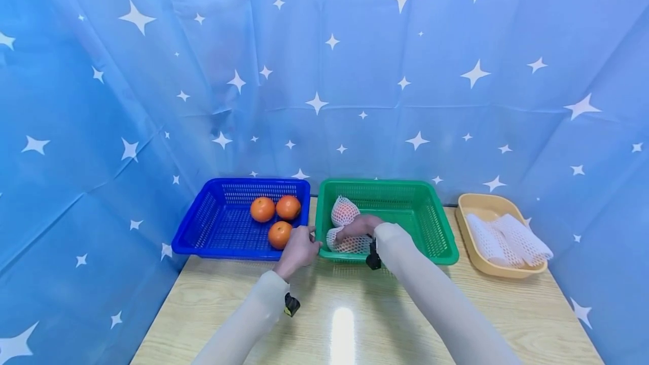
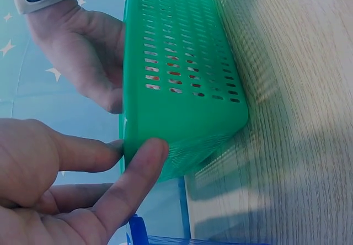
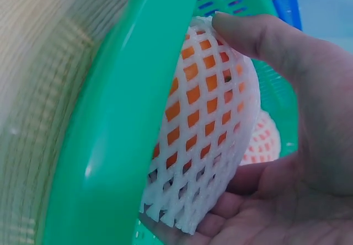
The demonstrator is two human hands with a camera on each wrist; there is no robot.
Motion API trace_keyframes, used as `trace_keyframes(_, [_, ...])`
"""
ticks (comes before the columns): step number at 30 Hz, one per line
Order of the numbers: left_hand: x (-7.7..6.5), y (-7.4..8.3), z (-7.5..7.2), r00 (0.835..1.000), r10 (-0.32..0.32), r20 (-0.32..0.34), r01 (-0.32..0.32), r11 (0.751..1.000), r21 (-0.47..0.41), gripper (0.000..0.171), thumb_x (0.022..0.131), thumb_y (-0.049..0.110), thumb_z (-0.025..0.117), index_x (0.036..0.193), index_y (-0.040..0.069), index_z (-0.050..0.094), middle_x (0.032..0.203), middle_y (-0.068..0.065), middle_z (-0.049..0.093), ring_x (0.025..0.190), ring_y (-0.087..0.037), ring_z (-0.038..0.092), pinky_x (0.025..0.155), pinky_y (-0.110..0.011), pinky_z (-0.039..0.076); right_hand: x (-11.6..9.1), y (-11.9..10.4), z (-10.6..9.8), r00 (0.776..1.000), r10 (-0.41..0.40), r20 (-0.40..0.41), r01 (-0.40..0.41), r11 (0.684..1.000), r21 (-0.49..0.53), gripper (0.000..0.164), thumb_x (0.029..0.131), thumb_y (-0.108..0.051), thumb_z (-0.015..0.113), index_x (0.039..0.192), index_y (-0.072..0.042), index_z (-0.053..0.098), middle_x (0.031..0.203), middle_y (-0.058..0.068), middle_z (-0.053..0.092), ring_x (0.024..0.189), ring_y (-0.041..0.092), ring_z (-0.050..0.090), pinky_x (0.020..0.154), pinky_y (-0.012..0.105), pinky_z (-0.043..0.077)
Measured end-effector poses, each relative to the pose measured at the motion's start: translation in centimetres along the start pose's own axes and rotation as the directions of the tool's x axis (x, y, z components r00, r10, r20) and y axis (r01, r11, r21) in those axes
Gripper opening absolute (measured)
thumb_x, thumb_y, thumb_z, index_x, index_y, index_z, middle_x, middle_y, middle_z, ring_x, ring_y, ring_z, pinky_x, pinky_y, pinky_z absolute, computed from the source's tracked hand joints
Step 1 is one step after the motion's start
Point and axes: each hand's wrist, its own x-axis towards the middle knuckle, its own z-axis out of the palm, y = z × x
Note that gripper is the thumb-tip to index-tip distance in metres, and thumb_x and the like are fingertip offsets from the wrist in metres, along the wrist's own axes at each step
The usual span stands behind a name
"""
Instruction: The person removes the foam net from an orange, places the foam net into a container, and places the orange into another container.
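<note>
My right hand (image 1: 357, 227) reaches into the green basket (image 1: 446, 241) and holds an orange in a white foam net (image 3: 201, 112) against the near wall. In the right wrist view the thumb lies on its top end and the other fingers pass beneath it. Another netted fruit (image 1: 345, 210), reddish through its sleeve, lies just behind. My left hand (image 1: 300, 249) pinches the green basket's rim at its near left corner, a fingertip (image 2: 151, 151) against the outer wall.
Left of the green basket stands a blue basket (image 1: 203, 249) with three bare oranges (image 1: 280, 235). A tan tray (image 1: 469, 241) at the right holds white foam net sleeves (image 1: 519, 238). Behind the wooden table (image 1: 223, 308) hangs a blue star-patterned curtain (image 1: 355, 61).
</note>
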Motion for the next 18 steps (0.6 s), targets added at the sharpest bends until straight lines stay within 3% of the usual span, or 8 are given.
trace_keyframes(11, [-0.2,-0.1,0.1,1.000,0.010,-0.007,-0.010,0.999,-0.030,0.053,0.095,0.003,0.068,0.143,-0.009,0.052,0.060,0.004,0.040,0.049,-0.010,0.045,0.048,-0.024,0.038,-2.7,1.0,-1.2,0.994,-0.107,-0.013,0.108,0.987,0.119,0.099,0.086,-0.060,0.071,0.159,-0.004,0.033,0.167,0.022,0.027,0.151,0.045,0.032,0.117,0.064,0.035])
trace_keyframes(18, [-0.4,-0.4,0.1,1.000,0.010,-0.005,-0.010,0.999,-0.049,0.054,0.096,0.004,0.067,0.144,-0.010,0.050,0.065,0.002,0.046,0.051,-0.010,0.048,0.049,-0.024,0.040,-5.0,2.2,-2.3,0.988,-0.129,-0.079,0.142,0.971,0.193,0.111,0.081,-0.070,0.072,0.160,-0.005,0.030,0.169,0.023,0.020,0.152,0.049,0.026,0.117,0.067,0.032])
